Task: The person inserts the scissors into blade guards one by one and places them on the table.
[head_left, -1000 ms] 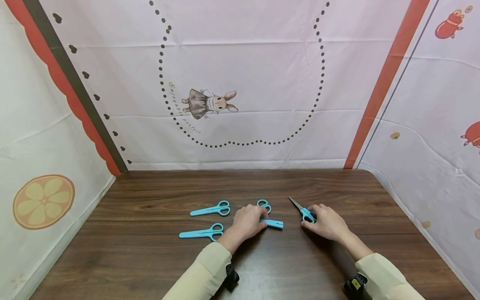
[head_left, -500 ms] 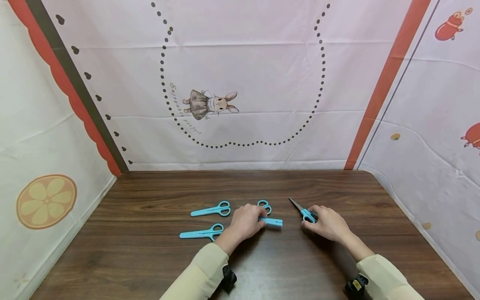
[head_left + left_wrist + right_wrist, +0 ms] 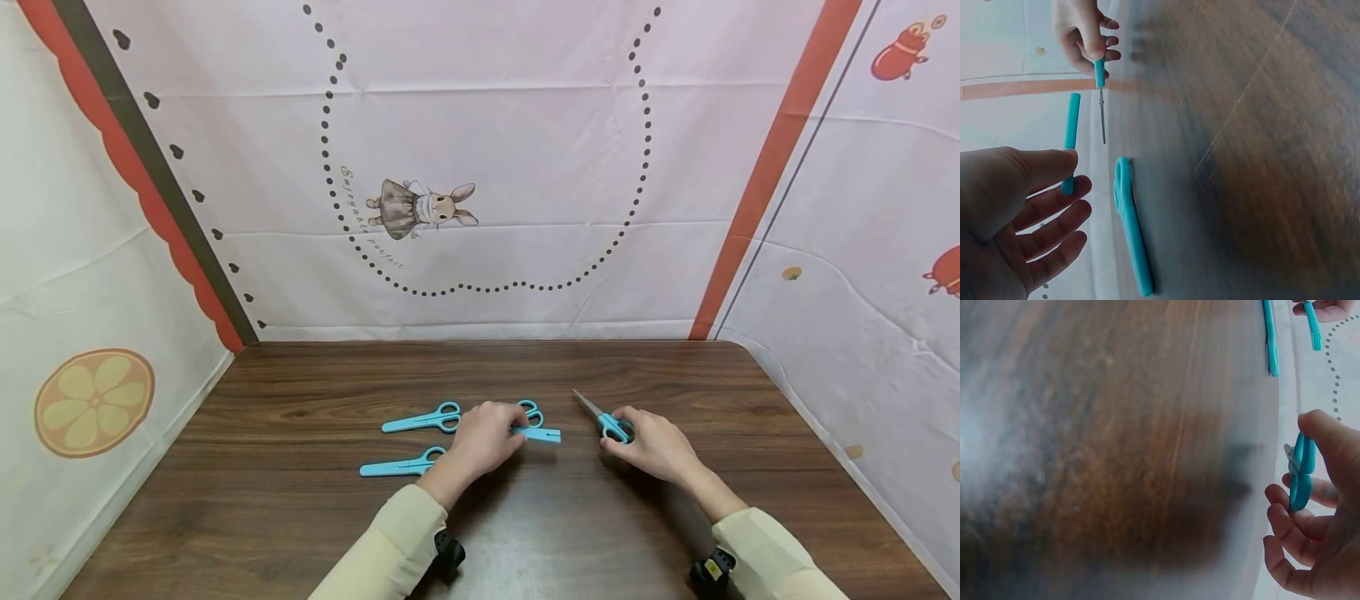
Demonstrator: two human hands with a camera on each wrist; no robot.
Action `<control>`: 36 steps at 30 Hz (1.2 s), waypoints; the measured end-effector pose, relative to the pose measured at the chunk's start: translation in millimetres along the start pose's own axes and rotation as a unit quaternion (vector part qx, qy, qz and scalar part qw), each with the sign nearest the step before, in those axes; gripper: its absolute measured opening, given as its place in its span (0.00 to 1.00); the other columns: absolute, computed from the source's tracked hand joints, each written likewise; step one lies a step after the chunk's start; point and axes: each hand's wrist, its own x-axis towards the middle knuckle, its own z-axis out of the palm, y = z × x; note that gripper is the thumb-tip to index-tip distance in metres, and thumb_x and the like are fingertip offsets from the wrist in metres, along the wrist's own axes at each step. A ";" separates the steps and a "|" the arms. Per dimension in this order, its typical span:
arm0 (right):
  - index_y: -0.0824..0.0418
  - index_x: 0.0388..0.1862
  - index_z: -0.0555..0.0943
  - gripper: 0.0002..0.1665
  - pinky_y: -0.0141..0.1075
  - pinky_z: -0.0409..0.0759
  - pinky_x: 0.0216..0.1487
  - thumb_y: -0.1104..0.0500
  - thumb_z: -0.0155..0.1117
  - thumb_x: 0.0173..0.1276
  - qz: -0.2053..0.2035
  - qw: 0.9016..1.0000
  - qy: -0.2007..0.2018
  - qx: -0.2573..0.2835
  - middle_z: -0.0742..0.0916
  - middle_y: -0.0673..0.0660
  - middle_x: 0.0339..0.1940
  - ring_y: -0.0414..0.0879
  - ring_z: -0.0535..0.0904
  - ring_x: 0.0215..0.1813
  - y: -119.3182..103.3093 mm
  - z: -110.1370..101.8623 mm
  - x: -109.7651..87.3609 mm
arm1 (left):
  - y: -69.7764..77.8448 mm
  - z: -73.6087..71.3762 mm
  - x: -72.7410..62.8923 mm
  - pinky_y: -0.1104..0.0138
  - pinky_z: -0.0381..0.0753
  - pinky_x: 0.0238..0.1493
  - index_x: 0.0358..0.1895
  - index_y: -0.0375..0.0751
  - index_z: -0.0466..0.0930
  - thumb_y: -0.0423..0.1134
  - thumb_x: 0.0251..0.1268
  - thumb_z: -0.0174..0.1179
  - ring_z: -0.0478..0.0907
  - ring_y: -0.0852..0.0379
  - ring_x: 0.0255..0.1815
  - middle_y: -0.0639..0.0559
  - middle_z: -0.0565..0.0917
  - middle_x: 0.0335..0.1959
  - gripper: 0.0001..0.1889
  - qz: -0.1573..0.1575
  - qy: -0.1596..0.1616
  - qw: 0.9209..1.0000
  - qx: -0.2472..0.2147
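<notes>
In the head view my left hand [image 3: 482,437] pinches a light-blue scissors sheath [image 3: 543,435] between thumb and fingertips, its free end pointing right. The left wrist view shows this sheath [image 3: 1072,125] raised off the table, the other fingers loosely bent. My right hand [image 3: 655,446] holds a pair of scissors [image 3: 610,425] by the blue handles, with bare metal blades pointing up and left. In the right wrist view the handles [image 3: 1300,475] sit between thumb and fingers. Just behind the left hand lies another pair of scissors [image 3: 531,412], partly hidden by it.
Two sheathed blue scissors lie left of the left hand: a farther pair [image 3: 412,423] and a nearer pair [image 3: 393,470], whose handles the left hand and wrist partly cover. The brown wooden table [image 3: 300,533] ends at a printed cloth backdrop [image 3: 525,167].
My left hand has lifted and shifted slightly back and left with the sheath. The scissors in my right hand have moved a little up and left.
</notes>
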 end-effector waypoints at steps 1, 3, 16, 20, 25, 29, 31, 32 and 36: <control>0.58 0.46 0.79 0.26 0.33 0.62 0.22 0.43 0.67 0.54 -0.002 1.000 0.002 0.000 0.81 0.50 0.28 0.40 0.67 0.24 -0.3 0.1 0.4 | -1.1 -0.4 -0.3 0.69 0.75 0.27 0.39 0.53 0.84 0.44 0.57 0.63 0.78 0.63 0.30 0.60 0.84 0.35 0.07 0.001 0.005 1.000 0.001; 0.58 0.46 0.79 0.25 0.33 0.64 0.23 0.44 0.68 0.54 -0.004 1.000 0.006 0.001 0.81 0.51 0.29 0.40 0.68 0.24 -0.7 0.1 1.2 | -2.9 -1.6 -1.3 0.69 0.75 0.27 0.39 0.53 0.84 0.44 0.57 0.63 0.78 0.64 0.29 0.60 0.84 0.35 0.07 0.000 0.012 1.000 0.004; 0.57 0.44 0.79 0.22 0.33 0.66 0.25 0.47 0.68 0.54 -0.033 0.999 0.020 0.013 0.80 0.47 0.28 0.39 0.69 0.26 -4.1 -0.7 5.5 | -19.3 -8.2 -9.0 0.71 0.75 0.28 0.39 0.51 0.84 0.44 0.56 0.64 0.79 0.64 0.32 0.59 0.85 0.36 0.08 0.009 0.060 0.998 0.014; 0.56 0.44 0.79 0.22 0.33 0.67 0.26 0.47 0.69 0.52 -0.044 0.999 0.031 0.007 0.80 0.47 0.29 0.39 0.70 0.28 -6.6 -1.5 6.8 | -25.2 -11.2 -11.3 0.71 0.75 0.27 0.37 0.51 0.84 0.43 0.56 0.65 0.79 0.64 0.30 0.60 0.84 0.33 0.06 0.001 0.067 0.998 0.011; 0.55 0.44 0.80 0.22 0.34 0.68 0.27 0.47 0.70 0.52 -0.055 0.998 0.031 0.006 0.79 0.45 0.28 0.40 0.70 0.29 -10.7 -2.2 8.9 | -33.8 -12.7 -14.4 0.71 0.73 0.24 0.37 0.51 0.83 0.42 0.56 0.64 0.77 0.65 0.28 0.60 0.84 0.32 0.05 -0.016 0.073 0.997 0.000; 0.55 0.45 0.79 0.23 0.34 0.68 0.28 0.47 0.69 0.53 -0.062 0.998 0.022 0.001 0.78 0.45 0.28 0.40 0.70 0.30 -13.6 -1.4 10.6 | -39.8 -14.2 -16.8 0.71 0.73 0.25 0.38 0.52 0.83 0.42 0.57 0.64 0.78 0.64 0.30 0.59 0.84 0.34 0.06 -0.026 0.074 0.997 -0.001; 0.55 0.46 0.79 0.23 0.35 0.68 0.29 0.47 0.69 0.53 -0.067 0.998 0.019 -0.002 0.78 0.45 0.29 0.40 0.70 0.31 -15.0 -0.9 11.3 | -42.4 -15.6 -18.3 0.71 0.74 0.26 0.39 0.52 0.83 0.43 0.57 0.64 0.78 0.63 0.30 0.58 0.84 0.35 0.07 -0.028 0.074 0.997 -0.001; 0.55 0.46 0.79 0.23 0.35 0.68 0.29 0.47 0.69 0.53 -0.070 0.997 0.018 -0.004 0.78 0.45 0.29 0.40 0.70 0.31 -15.9 -0.8 11.7 | -43.7 -16.3 -19.1 0.71 0.74 0.26 0.39 0.52 0.83 0.43 0.57 0.64 0.78 0.63 0.30 0.58 0.84 0.36 0.07 -0.027 0.076 0.997 0.000; 0.54 0.47 0.79 0.23 0.35 0.69 0.30 0.48 0.69 0.53 -0.084 0.996 0.014 -0.001 0.77 0.44 0.29 0.40 0.70 0.32 -19.8 -1.1 13.3 | -49.2 -19.8 -21.5 0.72 0.73 0.24 0.39 0.52 0.83 0.43 0.56 0.64 0.77 0.65 0.28 0.59 0.84 0.35 0.07 -0.027 0.082 0.996 0.012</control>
